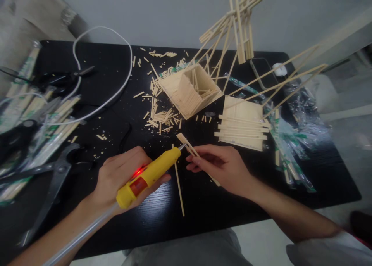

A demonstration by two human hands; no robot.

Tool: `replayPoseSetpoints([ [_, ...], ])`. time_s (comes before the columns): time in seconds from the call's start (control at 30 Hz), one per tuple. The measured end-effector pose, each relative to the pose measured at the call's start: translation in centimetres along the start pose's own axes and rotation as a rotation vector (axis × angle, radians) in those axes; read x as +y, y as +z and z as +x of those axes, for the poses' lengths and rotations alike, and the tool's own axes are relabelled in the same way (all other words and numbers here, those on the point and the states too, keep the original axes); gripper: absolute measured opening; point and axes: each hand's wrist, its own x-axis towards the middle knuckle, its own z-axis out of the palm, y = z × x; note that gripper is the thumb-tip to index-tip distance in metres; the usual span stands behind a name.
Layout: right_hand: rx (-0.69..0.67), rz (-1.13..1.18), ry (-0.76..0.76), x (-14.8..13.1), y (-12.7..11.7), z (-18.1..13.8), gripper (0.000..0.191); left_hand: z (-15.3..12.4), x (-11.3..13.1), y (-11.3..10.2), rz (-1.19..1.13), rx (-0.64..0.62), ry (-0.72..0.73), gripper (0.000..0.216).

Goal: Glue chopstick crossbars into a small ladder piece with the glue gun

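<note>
My left hand [124,169] is wrapped round a yellow hot glue gun [154,171] with a red light glowing on its side. A long clear glue stick [84,235] sticks out of its back end. The gun's nozzle touches or almost touches a couple of thin wooden sticks [188,145] lying side by side. Pinched between the thumb and fingers of my right hand [223,163], these sticks slant over the table. Below the gun, a single wooden stick [179,188] lies on the black tabletop.
Behind my hands stands a wooden stick model [188,87] with a square box and tall crossed sticks. Cut pieces [165,116] lie scattered beside it. A flat stick panel [242,122] and wrapped chopsticks [290,157] are at right. Pliers [55,177], a white cable [128,60] and packets are at left.
</note>
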Motion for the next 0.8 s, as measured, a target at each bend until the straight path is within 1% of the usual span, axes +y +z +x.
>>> replayPoseSetpoints([
  [0.23,-0.003,0.009,0.003,0.03,-0.02,-0.05,0.021,-0.45,-0.18,0.14,0.017,-0.004,-0.009,0.037],
  [0.53,0.005,0.009,-0.009,0.04,0.01,-0.06,0.021,-0.16,-0.01,0.06,0.038,-0.005,-0.015,0.041],
  [0.7,0.011,0.014,-0.008,0.08,0.00,-0.01,0.020,-0.52,-0.22,0.13,0.041,-0.001,-0.022,0.037],
  [0.8,0.006,0.002,-0.006,0.10,0.00,0.05,0.021,-0.66,-0.27,0.15,0.073,0.022,-0.039,0.035],
])
